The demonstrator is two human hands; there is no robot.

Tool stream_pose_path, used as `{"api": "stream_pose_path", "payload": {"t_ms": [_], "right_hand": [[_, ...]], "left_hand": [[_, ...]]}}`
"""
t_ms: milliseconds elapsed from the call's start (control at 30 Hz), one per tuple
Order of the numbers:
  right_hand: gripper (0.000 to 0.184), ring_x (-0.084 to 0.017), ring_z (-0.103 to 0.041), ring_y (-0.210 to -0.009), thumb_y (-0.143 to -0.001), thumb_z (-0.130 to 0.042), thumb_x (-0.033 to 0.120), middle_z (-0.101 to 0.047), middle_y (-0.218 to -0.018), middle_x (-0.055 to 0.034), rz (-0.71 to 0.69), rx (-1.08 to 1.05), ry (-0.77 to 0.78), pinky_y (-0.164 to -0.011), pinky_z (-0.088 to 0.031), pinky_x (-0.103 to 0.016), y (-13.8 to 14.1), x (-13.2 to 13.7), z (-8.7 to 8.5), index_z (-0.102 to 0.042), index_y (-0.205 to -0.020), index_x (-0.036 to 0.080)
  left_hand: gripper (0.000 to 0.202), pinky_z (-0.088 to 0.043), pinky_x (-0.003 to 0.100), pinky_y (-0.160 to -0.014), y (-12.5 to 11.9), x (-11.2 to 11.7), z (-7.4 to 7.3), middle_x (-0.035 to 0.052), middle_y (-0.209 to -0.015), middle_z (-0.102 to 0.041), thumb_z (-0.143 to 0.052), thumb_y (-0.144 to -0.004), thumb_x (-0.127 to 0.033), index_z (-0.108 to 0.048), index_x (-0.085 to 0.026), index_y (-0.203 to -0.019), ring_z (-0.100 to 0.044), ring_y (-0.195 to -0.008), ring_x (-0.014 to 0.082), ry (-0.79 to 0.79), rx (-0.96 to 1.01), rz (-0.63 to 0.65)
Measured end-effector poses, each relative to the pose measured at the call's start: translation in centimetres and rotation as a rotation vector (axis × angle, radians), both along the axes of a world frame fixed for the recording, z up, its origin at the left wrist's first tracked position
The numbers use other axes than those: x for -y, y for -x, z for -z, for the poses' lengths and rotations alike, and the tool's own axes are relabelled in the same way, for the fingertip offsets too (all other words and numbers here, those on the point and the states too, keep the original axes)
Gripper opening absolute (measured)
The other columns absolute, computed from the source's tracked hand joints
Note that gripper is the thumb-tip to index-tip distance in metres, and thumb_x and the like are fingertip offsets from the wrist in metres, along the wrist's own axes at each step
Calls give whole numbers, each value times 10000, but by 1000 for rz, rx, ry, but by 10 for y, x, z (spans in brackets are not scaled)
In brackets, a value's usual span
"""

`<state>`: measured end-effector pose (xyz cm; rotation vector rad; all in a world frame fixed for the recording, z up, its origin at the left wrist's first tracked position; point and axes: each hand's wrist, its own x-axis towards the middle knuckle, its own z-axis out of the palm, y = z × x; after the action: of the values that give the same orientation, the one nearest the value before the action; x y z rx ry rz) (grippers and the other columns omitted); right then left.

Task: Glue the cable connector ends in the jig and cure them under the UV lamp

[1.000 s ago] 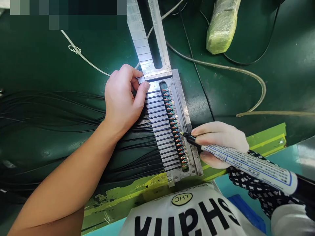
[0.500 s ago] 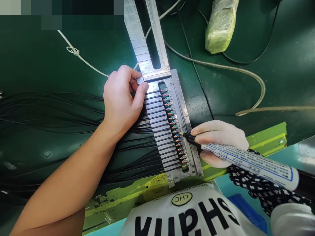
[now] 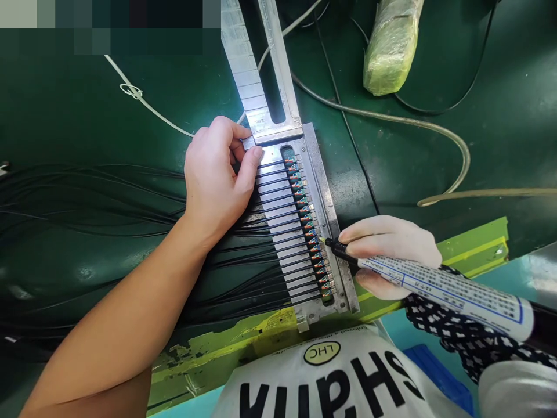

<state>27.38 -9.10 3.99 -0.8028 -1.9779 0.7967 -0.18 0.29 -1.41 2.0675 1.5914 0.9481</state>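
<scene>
A metal comb fixture [image 3: 324, 191] lies on the green belt [image 3: 87, 104], with several thin black cables [image 3: 108, 197] laid in its slots and coloured wire ends [image 3: 310, 232] along a long window. My left hand [image 3: 215, 174] rests on the cables at the fixture's upper left, fingers curled, thumb pressed on the metal. In a white glove, my right hand [image 3: 391, 252] grips a pen-like tool [image 3: 435, 287]. The tool's black tip touches the wire ends about midway down the row.
A slotted metal bar [image 3: 261, 69] runs up from the fixture. A wrapped green bundle [image 3: 391, 46] lies at the top right, and a tan hose [image 3: 435, 133] and a white cord [image 3: 143, 98] cross the belt. A yellow-green table edge [image 3: 474, 247] runs below.
The tool's tip has crept slightly down the row of wire ends. My left hand has stayed in place.
</scene>
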Motion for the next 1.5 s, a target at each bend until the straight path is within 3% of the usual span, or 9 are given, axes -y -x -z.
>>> {"api": "stream_pose_path", "payload": {"t_ms": [200, 533, 900, 1233, 1500], "right_hand": [[220, -205, -765, -871, -800, -729, 203, -768, -947, -76, 32, 8, 35, -742, -672, -281, 0, 2, 1, -721, -1019, 176], [282, -236, -772, -866, -739, -791, 211, -768, -909, -115, 15, -35, -15, -757, -670, -266, 1, -2, 5, -733, -997, 113], [285, -230, -769, -872, -762, -798, 240, -770, -948, -98, 37, -10, 2, -765, -676, -281, 1, -3, 3, -728, -1024, 154], [298, -236, -764, -912, -799, -771, 274, -777, -966, -73, 66, 2, -82, -774, -688, -314, -7, 19, 2, -727, -1075, 171], [298, -227, -770, -900, -757, -798, 251, -774, -987, -84, 37, 16, 6, -789, -673, -275, -3, 17, 3, -728, -1037, 174]], "left_hand": [[211, -499, 515, -1041, 1, 1, 1, -2, -847, -542, -670, -932, -394, -566, -258, -1056, -647, -1023, 252, 68, 25, 2], [181, -532, 472, -972, -1, 3, -4, 16, -875, -611, -681, -921, -399, -584, -284, -1022, -655, -1019, 265, 94, 36, -30], [195, -532, 447, -961, 0, 3, -4, 14, -898, -624, -662, -939, -427, -582, -281, -1041, -653, -1035, 257, 99, 20, -24], [174, -530, 437, -911, 0, 3, -1, 12, -872, -607, -666, -932, -423, -577, -302, -1019, -654, -955, 240, 68, 15, -29], [180, -499, 432, -932, 0, 2, 0, 8, -849, -572, -685, -910, -393, -565, -297, -1004, -635, -959, 240, 88, 30, -35]]}}
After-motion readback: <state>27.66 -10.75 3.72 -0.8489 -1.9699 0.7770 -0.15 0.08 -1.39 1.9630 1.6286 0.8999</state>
